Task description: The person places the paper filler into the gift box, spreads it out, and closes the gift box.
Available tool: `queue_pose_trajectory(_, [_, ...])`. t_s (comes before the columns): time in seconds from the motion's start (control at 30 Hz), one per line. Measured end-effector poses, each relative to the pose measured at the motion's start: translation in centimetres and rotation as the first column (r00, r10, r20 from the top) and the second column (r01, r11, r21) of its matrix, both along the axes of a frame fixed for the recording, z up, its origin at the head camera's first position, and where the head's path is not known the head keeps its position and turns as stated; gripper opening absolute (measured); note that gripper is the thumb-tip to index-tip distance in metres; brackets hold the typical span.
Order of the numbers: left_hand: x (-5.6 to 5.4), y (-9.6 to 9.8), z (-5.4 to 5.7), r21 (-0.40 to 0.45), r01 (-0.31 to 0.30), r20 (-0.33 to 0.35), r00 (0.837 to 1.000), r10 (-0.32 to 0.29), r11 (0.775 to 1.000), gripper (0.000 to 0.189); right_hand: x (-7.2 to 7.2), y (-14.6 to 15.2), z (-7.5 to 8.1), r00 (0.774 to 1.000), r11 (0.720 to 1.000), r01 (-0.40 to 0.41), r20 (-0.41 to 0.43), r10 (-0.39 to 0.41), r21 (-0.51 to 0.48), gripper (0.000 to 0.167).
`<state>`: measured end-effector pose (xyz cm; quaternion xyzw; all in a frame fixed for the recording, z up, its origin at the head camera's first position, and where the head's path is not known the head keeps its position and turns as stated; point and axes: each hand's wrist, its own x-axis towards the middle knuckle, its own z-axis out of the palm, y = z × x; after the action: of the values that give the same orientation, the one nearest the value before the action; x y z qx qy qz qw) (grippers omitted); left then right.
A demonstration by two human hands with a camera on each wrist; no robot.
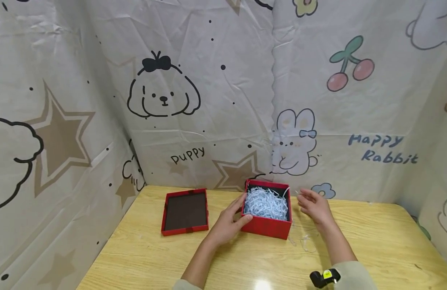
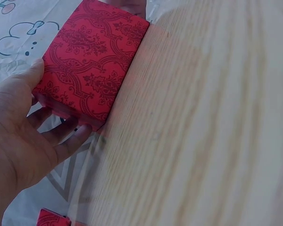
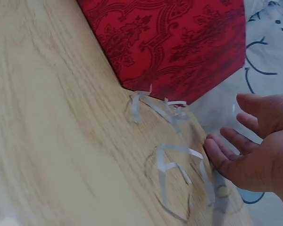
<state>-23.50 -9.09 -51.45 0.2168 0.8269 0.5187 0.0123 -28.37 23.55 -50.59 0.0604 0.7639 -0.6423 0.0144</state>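
Note:
A red patterned gift box [image 1: 266,226] stands on the wooden table, filled with pale blue-white shredded paper [image 1: 265,204]. My left hand [image 1: 227,223] holds the box at its left side, thumb on the front rim and fingers along the side wall. In the left wrist view the same hand [image 2: 21,125] spans the box's corner. To the right of the box is my right hand [image 1: 315,206], apart from it, with fingers loosely bent. The right wrist view shows that hand [image 3: 259,146] beside loose paper strips [image 3: 162,176] on the table.
The red lid [image 1: 185,212] lies with its dark inside up, left of the box. More stray strips [image 3: 151,106] lie against the box's base. A printed cloth [image 1: 223,100] hangs behind the table [image 1: 136,257] and along its sides.

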Motion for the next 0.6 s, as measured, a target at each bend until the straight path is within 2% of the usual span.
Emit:
queue_pose_trajectory(0.27, [0.10,0.12,0.13,0.007,-0.001,0.002,1.000,0.001,1.000,0.078,-1.05,-0.39,-0.77,0.999,0.999,0.034,-0.014,-0.034,-0.011,0.044])
queue_pose_trajectory(0.6, [0.26,0.09,0.09,0.002,-0.012,0.023,1.000,0.012,1.000,0.078,-0.45,-0.48,-0.95,0.999,0.990,0.041,0.003,-0.041,-0.137,0.025])
